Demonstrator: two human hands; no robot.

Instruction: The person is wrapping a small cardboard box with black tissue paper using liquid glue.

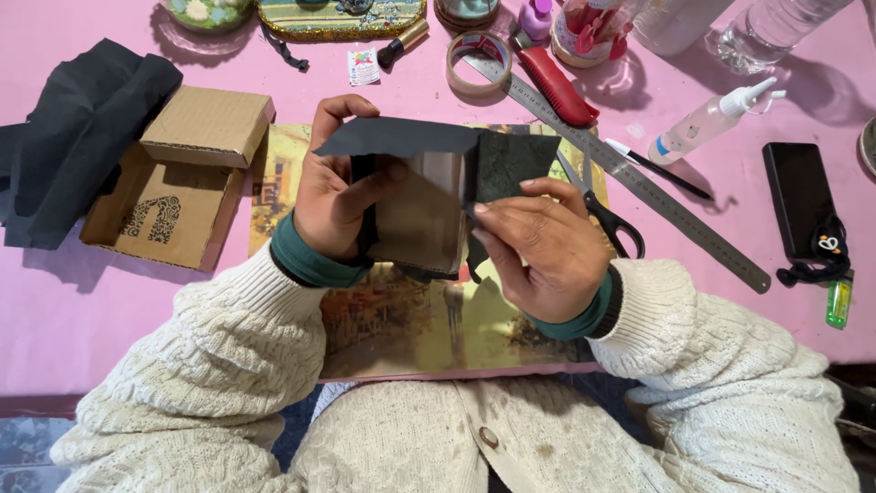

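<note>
My left hand (333, 187) grips a small brown cardboard piece (422, 215) partly wrapped in black paper (401, 137), thumb across its face. My right hand (543, 242) presses and pinches the black paper flap (511, 160) at the piece's right edge. Both hands hold it above a yellowish picture sheet (411, 319) lying on the pink table (73, 301). Black-handled scissors (611, 219) lie just right of my right hand.
An open cardboard box (182, 178) and crumpled black paper (73, 128) lie left. A steel ruler (639, 183), red cutter (557, 84), tape roll (477, 64), glue bottle (716, 119), pen (657, 169), black phone (803, 201) and green lighter (838, 301) lie right.
</note>
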